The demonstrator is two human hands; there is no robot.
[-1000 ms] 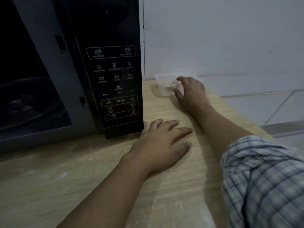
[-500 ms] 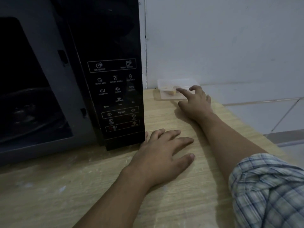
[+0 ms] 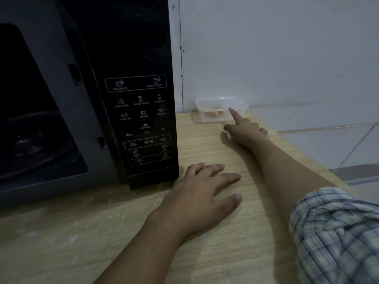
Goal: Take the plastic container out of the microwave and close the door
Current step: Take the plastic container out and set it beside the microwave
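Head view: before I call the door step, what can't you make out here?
- Microwave door: cut off by the left edge; its position cannot be judged.
- Cavity: too dark; only a faint turntable outline shows.
- Plastic container contents: yellowish pieces, too small and dim to identify.
- Right hand: the index finger reaches the container; actual contact unclear.
- Control panel labels: too small to read.

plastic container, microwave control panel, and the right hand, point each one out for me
plastic container (image 3: pixel 211 117), head view, on its clear front wall
microwave control panel (image 3: pixel 143 124), head view, on the middle of the button area
right hand (image 3: pixel 246 132), head view, on the back of the hand
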